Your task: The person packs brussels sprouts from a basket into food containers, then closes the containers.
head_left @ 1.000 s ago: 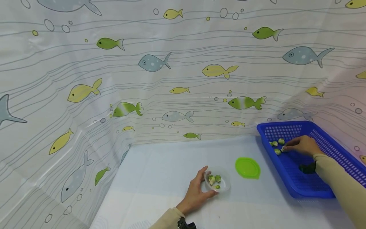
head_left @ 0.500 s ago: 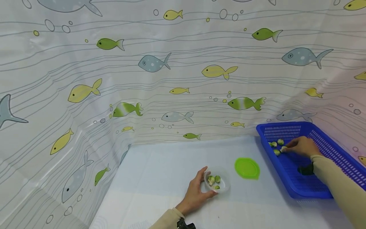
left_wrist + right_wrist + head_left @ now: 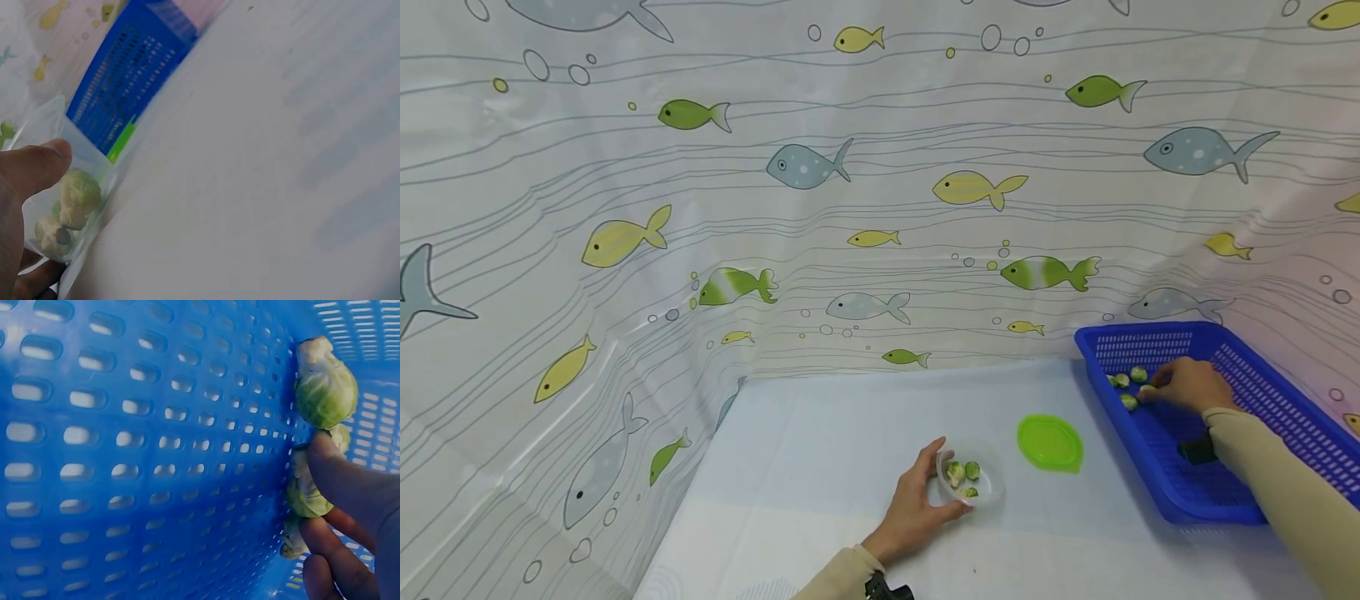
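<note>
My left hand [image 3: 913, 510] grips the side of a small clear plastic container [image 3: 994, 485], thumb at the near side and fingers at the far side. Several Brussels sprouts [image 3: 972, 471] lie inside it; the left wrist view shows the thumb [image 3: 47, 164] over the wall. Inside the blue basket [image 3: 1213, 507], my right hand [image 3: 1195, 385] pinches a Brussels sprout [image 3: 306, 492] between thumb and fingers, against or close to the perforated surface. Another sprout [image 3: 326, 390] sits just beyond the thumb, and more are partly hidden behind the fingers.
A bright green lid [image 3: 1049, 443] lies flat on the white table [image 3: 820, 433], between container and basket. Behind and beside the table hangs a fish-patterned sheet [image 3: 865, 267]. The basket's raised walls surround the right hand.
My right wrist has shifted slightly left and turned a little, its fingers closing over the sprout in the basket. The left hand and container stay where they were.
</note>
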A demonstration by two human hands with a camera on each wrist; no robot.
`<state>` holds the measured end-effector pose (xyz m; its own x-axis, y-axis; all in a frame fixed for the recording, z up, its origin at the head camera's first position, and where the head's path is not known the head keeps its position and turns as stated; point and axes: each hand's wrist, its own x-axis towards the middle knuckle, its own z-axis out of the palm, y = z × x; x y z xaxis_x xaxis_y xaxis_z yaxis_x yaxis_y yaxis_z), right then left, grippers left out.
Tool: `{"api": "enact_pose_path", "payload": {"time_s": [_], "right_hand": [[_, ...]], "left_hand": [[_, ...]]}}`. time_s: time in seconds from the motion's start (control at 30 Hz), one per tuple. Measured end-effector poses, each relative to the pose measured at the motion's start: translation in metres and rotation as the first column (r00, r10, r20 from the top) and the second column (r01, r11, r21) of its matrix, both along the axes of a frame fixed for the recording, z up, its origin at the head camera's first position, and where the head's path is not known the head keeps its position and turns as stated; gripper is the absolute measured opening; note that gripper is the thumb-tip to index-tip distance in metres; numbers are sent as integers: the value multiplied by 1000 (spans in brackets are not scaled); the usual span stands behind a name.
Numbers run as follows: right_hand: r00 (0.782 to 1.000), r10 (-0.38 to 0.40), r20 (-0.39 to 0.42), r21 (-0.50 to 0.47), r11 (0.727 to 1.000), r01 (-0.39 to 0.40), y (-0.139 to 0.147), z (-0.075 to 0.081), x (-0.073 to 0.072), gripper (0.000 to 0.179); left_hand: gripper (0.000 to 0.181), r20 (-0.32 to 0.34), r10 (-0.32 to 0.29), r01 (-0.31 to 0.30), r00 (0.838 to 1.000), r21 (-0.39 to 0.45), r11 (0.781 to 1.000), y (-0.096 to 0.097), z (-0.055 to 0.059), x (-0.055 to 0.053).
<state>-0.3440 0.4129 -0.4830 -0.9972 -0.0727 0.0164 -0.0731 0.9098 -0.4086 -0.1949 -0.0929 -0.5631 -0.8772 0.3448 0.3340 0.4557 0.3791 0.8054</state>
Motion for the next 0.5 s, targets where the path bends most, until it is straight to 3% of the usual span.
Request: {"api": "enact_pose_path", "payload": {"time_s": [0.5], "right_hand": [[1000, 10, -12, 89, 996, -9, -6, 0, -2, 62]], "left_hand": [[99, 7, 4, -4, 1000, 1, 1000, 0, 1, 0]]}}
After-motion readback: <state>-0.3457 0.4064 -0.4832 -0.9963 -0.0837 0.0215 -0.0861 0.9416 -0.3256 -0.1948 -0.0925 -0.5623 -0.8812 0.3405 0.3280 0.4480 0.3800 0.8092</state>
